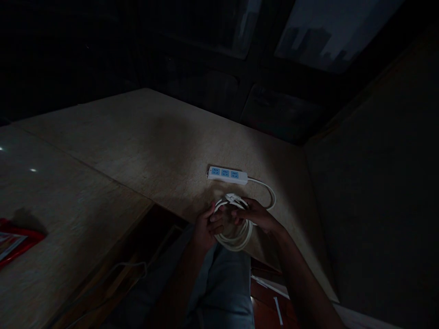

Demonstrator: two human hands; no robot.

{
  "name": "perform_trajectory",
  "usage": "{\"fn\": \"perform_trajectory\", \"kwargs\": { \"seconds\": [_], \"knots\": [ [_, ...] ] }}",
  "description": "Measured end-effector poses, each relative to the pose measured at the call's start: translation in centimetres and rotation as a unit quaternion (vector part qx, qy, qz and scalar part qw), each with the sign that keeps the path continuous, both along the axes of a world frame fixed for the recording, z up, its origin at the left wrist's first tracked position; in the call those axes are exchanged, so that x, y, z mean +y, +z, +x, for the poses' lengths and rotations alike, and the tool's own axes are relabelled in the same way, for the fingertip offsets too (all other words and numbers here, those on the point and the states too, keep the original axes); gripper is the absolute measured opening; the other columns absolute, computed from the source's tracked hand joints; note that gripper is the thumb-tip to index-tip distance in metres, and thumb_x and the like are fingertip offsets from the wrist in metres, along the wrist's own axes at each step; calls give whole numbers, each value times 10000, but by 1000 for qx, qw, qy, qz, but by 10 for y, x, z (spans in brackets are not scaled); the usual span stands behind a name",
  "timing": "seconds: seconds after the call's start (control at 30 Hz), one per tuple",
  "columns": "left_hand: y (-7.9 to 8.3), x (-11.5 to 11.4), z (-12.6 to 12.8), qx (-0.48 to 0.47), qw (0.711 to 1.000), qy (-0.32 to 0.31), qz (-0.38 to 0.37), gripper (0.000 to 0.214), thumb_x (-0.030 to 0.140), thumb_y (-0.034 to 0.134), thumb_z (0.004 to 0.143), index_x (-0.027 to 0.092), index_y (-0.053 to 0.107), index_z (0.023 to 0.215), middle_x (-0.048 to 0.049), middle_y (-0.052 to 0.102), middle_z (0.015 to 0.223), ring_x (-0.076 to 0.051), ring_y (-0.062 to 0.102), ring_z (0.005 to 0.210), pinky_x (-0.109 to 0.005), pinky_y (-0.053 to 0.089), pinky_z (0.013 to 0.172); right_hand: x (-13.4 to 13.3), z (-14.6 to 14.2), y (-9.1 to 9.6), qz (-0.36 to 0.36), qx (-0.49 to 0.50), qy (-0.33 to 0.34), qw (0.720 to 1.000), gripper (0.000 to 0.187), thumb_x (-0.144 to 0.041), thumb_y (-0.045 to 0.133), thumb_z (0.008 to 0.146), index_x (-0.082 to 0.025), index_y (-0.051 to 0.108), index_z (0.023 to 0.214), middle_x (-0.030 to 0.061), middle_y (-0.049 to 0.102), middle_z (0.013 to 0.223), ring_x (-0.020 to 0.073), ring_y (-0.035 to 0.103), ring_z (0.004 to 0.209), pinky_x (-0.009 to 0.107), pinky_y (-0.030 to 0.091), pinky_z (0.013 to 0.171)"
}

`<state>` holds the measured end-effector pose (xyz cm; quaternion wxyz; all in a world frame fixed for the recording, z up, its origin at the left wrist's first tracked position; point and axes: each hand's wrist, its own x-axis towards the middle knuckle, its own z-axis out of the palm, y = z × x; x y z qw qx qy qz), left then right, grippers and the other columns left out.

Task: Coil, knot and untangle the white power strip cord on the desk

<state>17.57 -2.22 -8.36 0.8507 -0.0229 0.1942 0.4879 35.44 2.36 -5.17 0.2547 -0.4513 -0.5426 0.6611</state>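
Observation:
A coiled white cable [234, 244] hangs in loops between my two hands, in front of the table's near edge. My left hand [208, 225] is closed around the left side of the coil. On the other side, my right hand [253, 213] grips the loops near their top. The white plug [233, 197] shows at the top of the coil, between the hands. Just beyond lies a white power strip [227, 174] with three blue socket faces, flat on the table. From its right end the cord [273, 194] curves round toward my right hand.
The pale table [137, 137] has a seam running across its left part. A red packet [17, 240] lies at the far left. Dark window panes [308, 36] stand behind, and a dark wall [377, 183] rises on the right. My legs [226, 283] are below the edge.

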Motion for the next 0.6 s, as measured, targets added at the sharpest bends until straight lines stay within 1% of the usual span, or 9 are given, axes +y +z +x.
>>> {"fn": "perform_trajectory", "kwargs": {
  "seconds": [0.07, 0.13, 0.2, 0.3, 0.37, 0.47, 0.6],
  "knots": [
    [-3, -1, 0, -4, 1000, 2, -5, 368, 347, 410, 998, 116, 563, 755, 105, 270, 430, -23, 194, 273, -142, 143, 306, -1, -1, 1, 7, -9, 16, 1000, 412, -438, 799, 690, -148, 653, 944, -15, 678, 666, 154, 644, 589, 269, 524, 564],
    [-5, -1, 2, -8, 1000, 7, -5, 425, 410, 408, 993, 141, 526, 686, 109, 222, 406, -34, 170, 266, -154, 142, 296, -1, -1, 4, 10, -17, 43, 999, 417, -444, 792, 701, -149, 648, 958, -8, 676, 696, 158, 641, 609, 276, 527, 579],
    [-6, -1, 4, -3, 1000, 7, -1, 448, 449, 449, 971, 160, 481, 629, 112, 192, 389, -39, 155, 259, -162, 147, 289, -1, 1, 9, 4, -11, 73, 997, 454, -417, 807, 690, -155, 635, 1018, 1, 682, 761, 161, 643, 655, 290, 539, 622],
    [-4, -1, 8, 13, 1000, 2, -8, 463, 447, 508, 944, 175, 430, 578, 111, 182, 370, -42, 149, 254, -165, 151, 283, -1, 6, 18, -1, -17, 113, 993, 536, -364, 828, 662, -168, 610, 1112, 10, 686, 857, 167, 643, 733, 302, 543, 687],
    [-2, -1, 10, 24, 999, 4, -22, 482, 452, 511, 940, 181, 410, 554, 106, 184, 357, -44, 143, 251, -167, 138, 276, -1, 11, 22, 26, -53, 141, 988, 515, -350, 818, 668, -159, 624, 1106, 15, 686, 874, 174, 638, 765, 300, 530, 714],
    [3, -1, 13, 36, 998, 14, -43, 516, 453, 471, 955, 187, 384, 522, 100, 174, 339, -46, 121, 242, -173, 114, 267, 1, 18, 25, 89, -115, 176, 974, 435, -360, 769, 705, -136, 659, 1061, 29, 698, 903, 192, 632, 816, 300, 506, 753],
    [4, 1, 14, 38, 998, 26, -47, 525, 458, 470, 949, 189, 379, 507, 99, 173, 338, -49, 128, 240, -173, 128, 265, 1, 20, 23, 173, -218, 184, 943, 274, -326, 655, 789, -131, 678, 979, 36, 703, 880, 196, 632, 800, 276, 478, 716]
  ]
}}
